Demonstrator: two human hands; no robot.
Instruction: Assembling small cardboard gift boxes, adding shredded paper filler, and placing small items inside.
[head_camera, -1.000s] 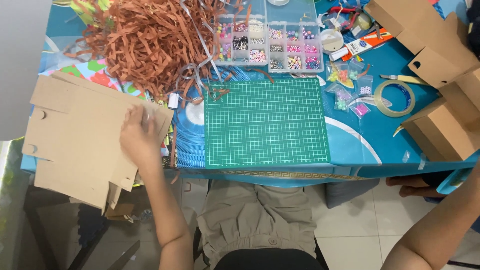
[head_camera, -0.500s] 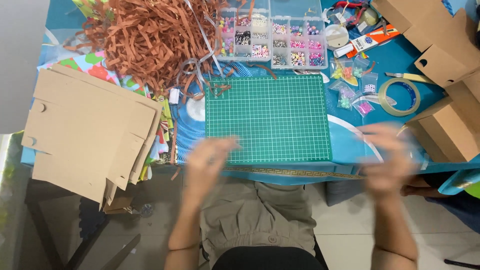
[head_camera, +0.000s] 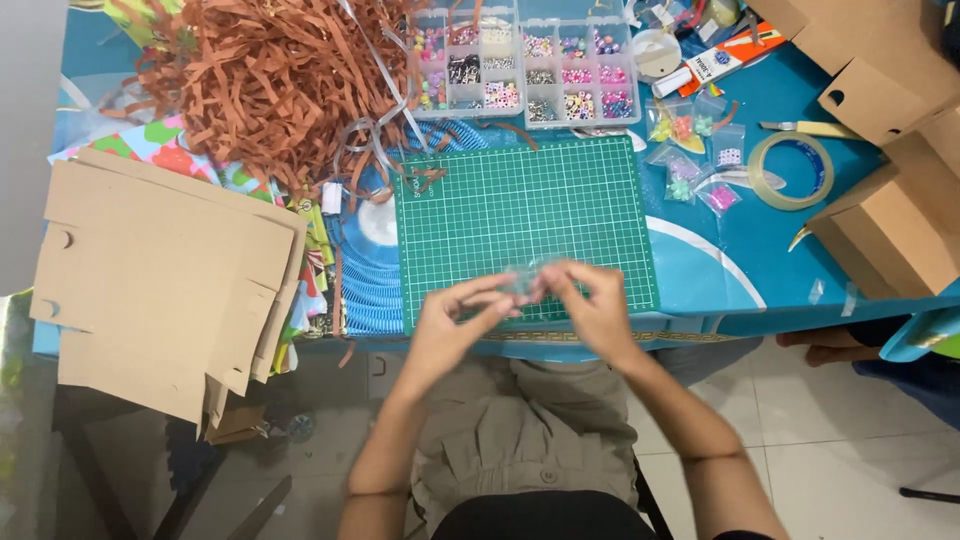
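Note:
My left hand (head_camera: 455, 318) and my right hand (head_camera: 595, 305) meet over the front edge of the green cutting mat (head_camera: 520, 205). Between their fingertips they pinch a small clear plastic bag (head_camera: 525, 279), blurred, its contents too small to tell. Both hands are above the mat's near border, in front of my lap. The mat itself lies on the blue table with nothing else on its middle.
A stack of flat cardboard cutouts (head_camera: 165, 275) overhangs the table's left end. Brown paper shreds (head_camera: 270, 75) pile at the back left. A clear bead organiser (head_camera: 525, 65) sits behind the mat. Small bead bags (head_camera: 690, 165), a tape roll (head_camera: 792, 170) and cardboard boxes (head_camera: 885, 215) lie right.
My left hand left the cardboard stack and swung to the middle. My right hand came in from the right side. Both now meet over the mat's front edge, holding a small clear bag.

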